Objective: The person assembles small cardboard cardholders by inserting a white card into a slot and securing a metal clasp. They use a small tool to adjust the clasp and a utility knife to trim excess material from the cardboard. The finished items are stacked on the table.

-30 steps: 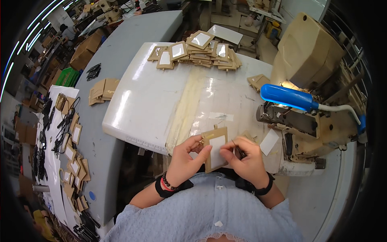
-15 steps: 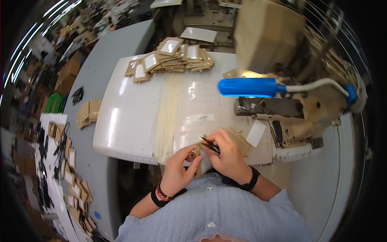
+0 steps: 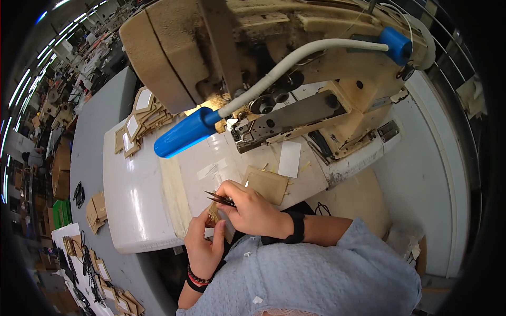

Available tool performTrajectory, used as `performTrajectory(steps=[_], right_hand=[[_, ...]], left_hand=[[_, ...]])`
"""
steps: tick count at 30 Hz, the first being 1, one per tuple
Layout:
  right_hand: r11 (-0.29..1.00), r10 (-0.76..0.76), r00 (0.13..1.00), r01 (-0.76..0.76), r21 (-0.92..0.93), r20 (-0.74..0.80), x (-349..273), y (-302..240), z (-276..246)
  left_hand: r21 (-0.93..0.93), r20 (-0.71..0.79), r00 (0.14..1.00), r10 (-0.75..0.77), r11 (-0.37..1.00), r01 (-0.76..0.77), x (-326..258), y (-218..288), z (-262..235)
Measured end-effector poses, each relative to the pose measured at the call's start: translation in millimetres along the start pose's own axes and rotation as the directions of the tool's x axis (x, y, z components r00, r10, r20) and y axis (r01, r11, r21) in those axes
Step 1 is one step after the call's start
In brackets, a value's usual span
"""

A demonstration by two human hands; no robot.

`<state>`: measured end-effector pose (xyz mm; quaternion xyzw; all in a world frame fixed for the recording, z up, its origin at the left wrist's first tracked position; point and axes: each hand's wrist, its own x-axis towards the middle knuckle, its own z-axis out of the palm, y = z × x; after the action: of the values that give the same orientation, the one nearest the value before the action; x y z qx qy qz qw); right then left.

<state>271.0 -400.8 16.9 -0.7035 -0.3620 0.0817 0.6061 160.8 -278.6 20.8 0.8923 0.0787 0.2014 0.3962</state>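
Note:
Close to the front edge of the white worktable [image 3: 142, 210], both hands are together. My left hand [image 3: 204, 246] pinches a small tan piece [image 3: 213, 211] with something shiny along it, partly hidden by the fingers. In my right hand [image 3: 255, 210], closed around them, are dark thread snips [image 3: 220, 198], their pointed blades sticking out to the left just above the tan piece. Whether the blades touch it, I cannot tell. Beyond my right hand lies a flat tan panel [image 3: 268, 184], with a white card [image 3: 290, 159] beside it.
A large beige sewing machine [image 3: 316, 118] looms ahead and right. Its blue lamp [image 3: 187, 132] hangs on a bent white arm over the table. Tan pieces with white patches [image 3: 132, 126] are heaped behind it. On the grey table [image 3: 87, 163] at left lie more tan pieces and black cords.
The view has swung right and nearer the sewing machine, so the heap and both hands sit further left. My hands keep hold of the tan piece and the snips.

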Motion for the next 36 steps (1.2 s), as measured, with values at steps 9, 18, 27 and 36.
performTrajectory(steps=[9,18,27,36], right_hand=[[0.989,0.037,0.978,-0.065,0.136,0.204,-13,-3,-32],[0.737,0.576,0.815,-0.552,-0.39,-0.065,-71,30,-166],[0.708,0.56,0.82,-0.548,-0.446,-0.118,-91,44,-164],[0.512,0.43,0.805,-0.59,-0.625,-0.408,-79,47,-154]], left_hand=[[-0.271,0.023,0.947,-0.32,0.91,0.314,-2,-9,-3],[-0.607,0.113,0.879,-0.462,0.669,0.43,3,-26,-26],[-0.615,0.263,0.882,-0.391,0.637,0.465,12,-22,-21],[-0.627,0.367,0.892,-0.264,0.639,0.446,14,-13,-23]])
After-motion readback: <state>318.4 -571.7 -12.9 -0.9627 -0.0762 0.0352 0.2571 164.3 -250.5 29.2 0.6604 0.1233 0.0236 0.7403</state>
